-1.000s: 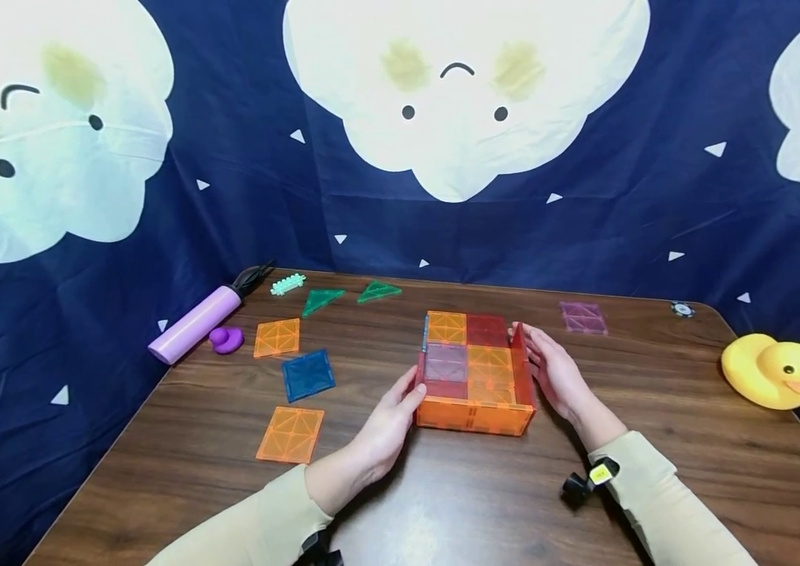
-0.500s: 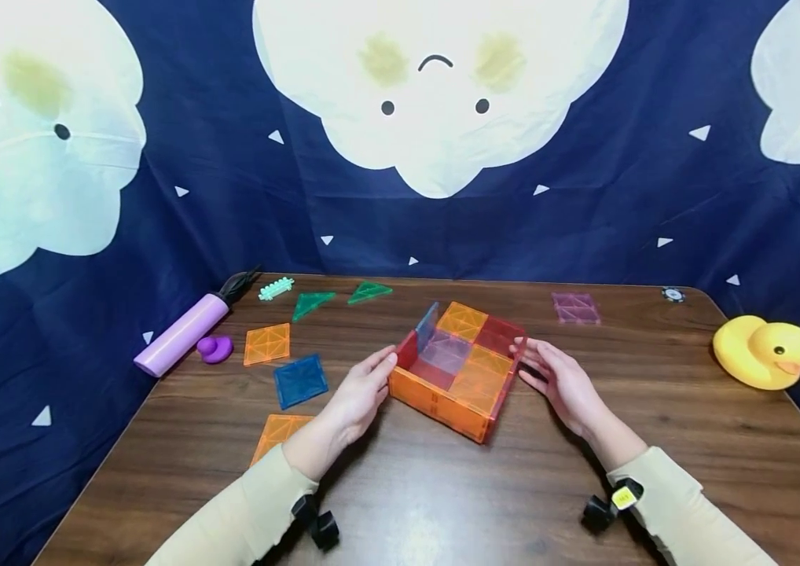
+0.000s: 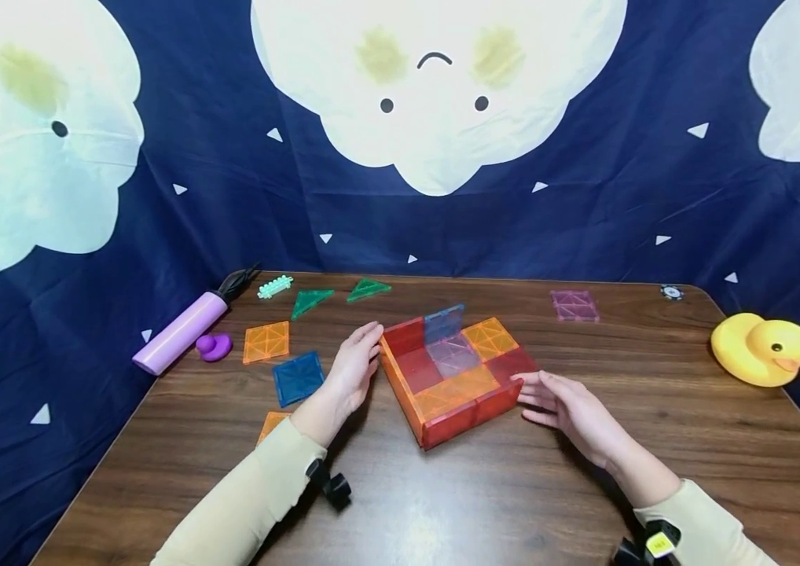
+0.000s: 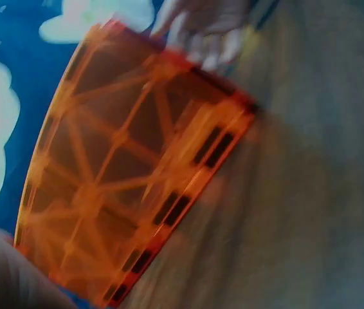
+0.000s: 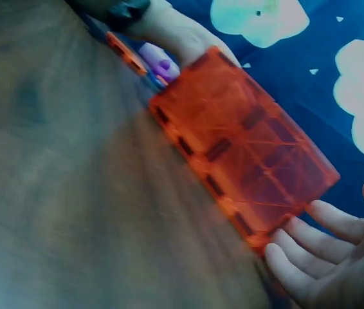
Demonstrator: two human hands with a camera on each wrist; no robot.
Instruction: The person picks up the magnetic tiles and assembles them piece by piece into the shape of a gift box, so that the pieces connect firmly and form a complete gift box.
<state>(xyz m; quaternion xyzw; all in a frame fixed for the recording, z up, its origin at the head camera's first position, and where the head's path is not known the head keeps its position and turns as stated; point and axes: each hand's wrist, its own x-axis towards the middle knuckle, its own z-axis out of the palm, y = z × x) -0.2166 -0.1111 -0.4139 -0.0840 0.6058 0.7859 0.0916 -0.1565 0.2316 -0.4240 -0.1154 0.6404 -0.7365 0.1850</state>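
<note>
A shallow box of see-through magnetic tiles [image 3: 467,420] sits at an angle on the table. Its floor is a patchwork of orange, red and purple squares. Red and orange tiles form low walls, and a blue tile [image 3: 445,324] stands upright at the back. My left hand [image 3: 354,365] touches the box's left corner with its fingers fairly straight. At the opposite corner, the extended fingertips of my right hand [image 3: 580,413] meet the end of the red wall [image 5: 246,141]. The left wrist view shows the orange wall [image 4: 118,161] close up, slightly blurred.
Left of the box lie a blue tile [image 3: 299,378], orange tiles [image 3: 266,343], a purple toy duck [image 3: 214,347] and a lilac pump [image 3: 181,332]. Green triangles [image 3: 369,290] lie behind. A purple tile [image 3: 574,306] and yellow duck [image 3: 761,350] are on the right.
The box has turned clockwise between my hands, bringing the red wall round to the front. My left hand has moved away from me and to the left, my right hand nearer to me.
</note>
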